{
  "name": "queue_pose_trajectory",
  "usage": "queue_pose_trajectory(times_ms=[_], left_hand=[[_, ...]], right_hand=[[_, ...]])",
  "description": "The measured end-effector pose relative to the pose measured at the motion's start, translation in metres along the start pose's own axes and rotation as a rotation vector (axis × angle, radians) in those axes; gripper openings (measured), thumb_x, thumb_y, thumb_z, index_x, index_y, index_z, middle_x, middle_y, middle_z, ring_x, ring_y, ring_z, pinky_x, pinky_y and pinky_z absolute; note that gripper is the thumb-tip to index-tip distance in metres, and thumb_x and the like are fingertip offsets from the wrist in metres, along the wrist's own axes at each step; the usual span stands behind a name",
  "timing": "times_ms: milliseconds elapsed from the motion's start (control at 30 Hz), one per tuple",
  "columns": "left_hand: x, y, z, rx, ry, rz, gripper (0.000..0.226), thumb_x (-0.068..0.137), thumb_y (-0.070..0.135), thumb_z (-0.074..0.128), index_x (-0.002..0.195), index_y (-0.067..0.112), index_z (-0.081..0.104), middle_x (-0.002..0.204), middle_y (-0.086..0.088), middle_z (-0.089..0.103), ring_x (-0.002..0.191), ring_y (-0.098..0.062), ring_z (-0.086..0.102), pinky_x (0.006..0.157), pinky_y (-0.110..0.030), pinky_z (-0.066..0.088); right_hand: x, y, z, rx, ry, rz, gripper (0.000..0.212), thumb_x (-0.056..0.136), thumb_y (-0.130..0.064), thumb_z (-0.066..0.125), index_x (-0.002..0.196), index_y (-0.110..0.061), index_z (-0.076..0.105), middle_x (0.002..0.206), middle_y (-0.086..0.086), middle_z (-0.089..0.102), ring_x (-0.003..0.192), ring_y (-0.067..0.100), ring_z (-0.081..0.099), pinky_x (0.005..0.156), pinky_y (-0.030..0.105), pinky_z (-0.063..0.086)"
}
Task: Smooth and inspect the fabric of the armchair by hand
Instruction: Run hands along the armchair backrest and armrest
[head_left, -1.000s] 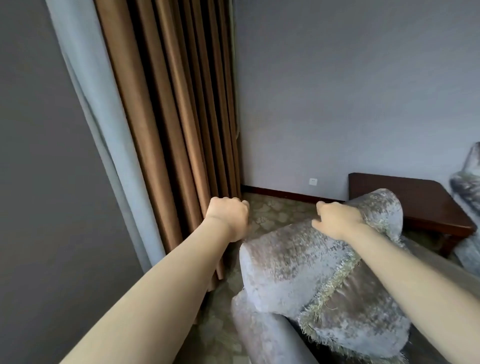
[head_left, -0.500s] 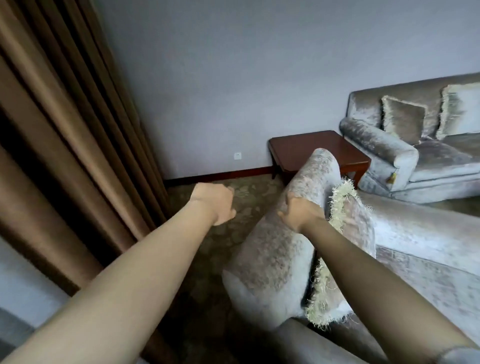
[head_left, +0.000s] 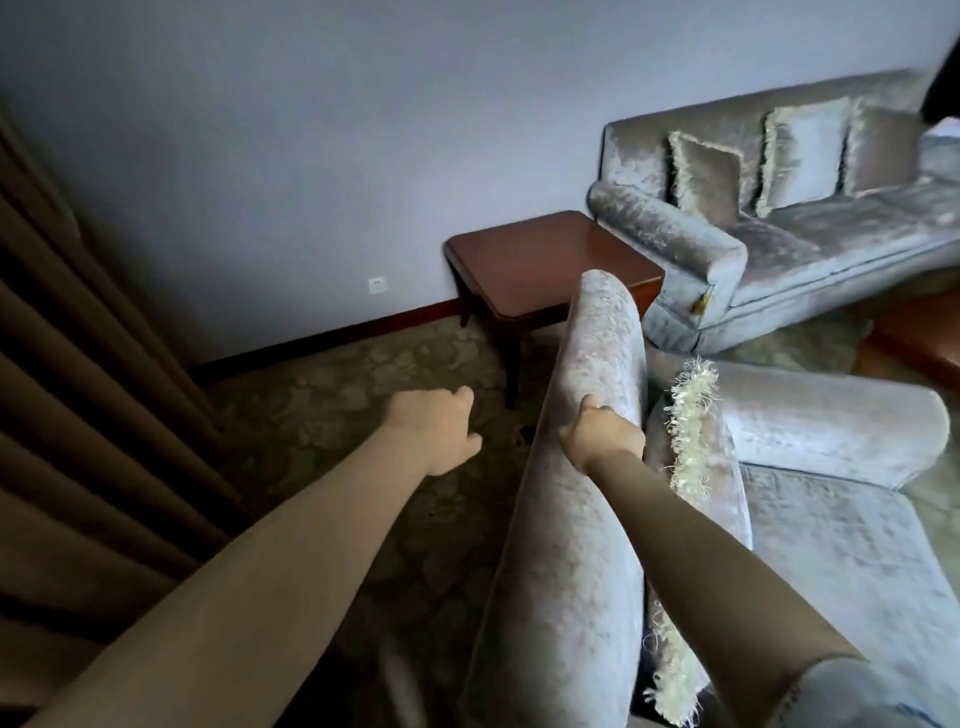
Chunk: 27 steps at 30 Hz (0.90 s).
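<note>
The armchair (head_left: 582, 545) is covered in pale silver-grey crushed velvet; its rolled backrest runs up the middle of the head view. My right hand (head_left: 602, 434) rests on the top of that backrest, fingers curled over the fabric. My left hand (head_left: 436, 434) hangs in the air to the left of the backrest, above the carpet, fingers loosely curled and holding nothing. A fringed cushion (head_left: 696, 467) leans against the inner side of the backrest. The seat (head_left: 831, 545) and far armrest (head_left: 831, 421) lie to the right.
A dark wooden side table (head_left: 545, 260) stands behind the armchair against the grey wall. A matching sofa (head_left: 779, 244) with cushions sits at the right. Brown curtains (head_left: 78, 415) hang at the left. Patterned carpet (head_left: 337, 389) covers the floor.
My view has swung right, away from the curtains, showing the sofa and the armchair seat. My right hand stays on the backrest top; my left hand stays off the chair, now with fingers loosened.
</note>
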<state>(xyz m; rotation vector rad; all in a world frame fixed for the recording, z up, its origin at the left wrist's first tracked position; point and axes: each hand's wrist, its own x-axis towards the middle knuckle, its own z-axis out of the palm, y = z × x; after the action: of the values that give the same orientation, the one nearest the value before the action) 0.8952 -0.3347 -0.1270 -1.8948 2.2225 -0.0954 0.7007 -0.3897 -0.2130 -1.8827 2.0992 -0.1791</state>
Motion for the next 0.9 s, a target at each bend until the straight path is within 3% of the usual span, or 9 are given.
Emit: queue_pose_trajectory(times_ms=[100,167,300,467,700,900], left_hand=[[0.036,-0.006,0.015,0.003,-0.018,0.075,0.046,0.091,0.049,0.039,0.125,0.017,0.04,0.095,0.0,0.055,0.079,-0.021,0.054,0.056,-0.031,0.038],[0.06,-0.007,0.027,0.033,-0.046,0.138,0.049,0.091,0.048,0.039,0.128,0.017,0.038,0.1,-0.002,0.057,0.084,-0.023,0.057,0.059,-0.032,0.04],[0.105,-0.009,0.042,0.122,-0.018,0.323,0.048,0.091,0.046,0.04,0.128,0.016,0.038,0.112,-0.006,0.059,0.094,-0.028,0.059,0.062,-0.031,0.036],[0.148,-0.022,0.047,0.182,0.064,0.584,0.04,0.091,0.047,0.041,0.116,0.016,0.041,0.106,-0.005,0.058,0.093,-0.029,0.06,0.062,-0.032,0.038],[0.193,-0.043,0.058,0.229,-0.032,0.667,0.041,0.093,0.045,0.039,0.119,0.014,0.041,0.107,-0.005,0.059,0.091,-0.028,0.059,0.064,-0.031,0.041],[0.246,-0.027,0.055,0.305,-0.002,0.76,0.039,0.093,0.042,0.039,0.118,0.012,0.044,0.108,-0.006,0.059,0.091,-0.03,0.06,0.064,-0.031,0.042]], right_hand=[[0.018,-0.015,0.013,0.003,0.019,0.068,0.065,0.09,-0.043,0.048,0.138,-0.003,0.03,0.138,0.017,0.043,0.125,0.035,0.044,0.092,0.041,0.042],[0.026,-0.026,0.025,-0.001,0.014,0.145,0.076,0.089,-0.049,0.05,0.142,-0.003,0.022,0.144,0.019,0.033,0.128,0.036,0.037,0.096,0.044,0.042],[0.05,-0.048,0.047,0.021,0.013,0.345,0.092,0.081,-0.061,0.054,0.143,-0.006,0.016,0.147,0.018,0.024,0.13,0.042,0.031,0.098,0.052,0.039],[0.062,-0.061,0.081,0.057,0.023,0.677,0.12,0.067,-0.072,0.061,0.144,-0.006,-0.002,0.149,0.027,0.014,0.132,0.054,0.02,0.094,0.073,0.027],[0.063,-0.068,0.093,-0.026,0.153,0.722,0.11,0.067,-0.069,0.058,0.143,-0.006,0.01,0.141,0.028,0.03,0.123,0.05,0.035,0.094,0.067,0.033],[0.065,-0.065,0.096,-0.079,0.191,0.719,0.105,0.066,-0.07,0.053,0.14,-0.005,0.017,0.134,0.026,0.035,0.113,0.043,0.041,0.089,0.056,0.036]])
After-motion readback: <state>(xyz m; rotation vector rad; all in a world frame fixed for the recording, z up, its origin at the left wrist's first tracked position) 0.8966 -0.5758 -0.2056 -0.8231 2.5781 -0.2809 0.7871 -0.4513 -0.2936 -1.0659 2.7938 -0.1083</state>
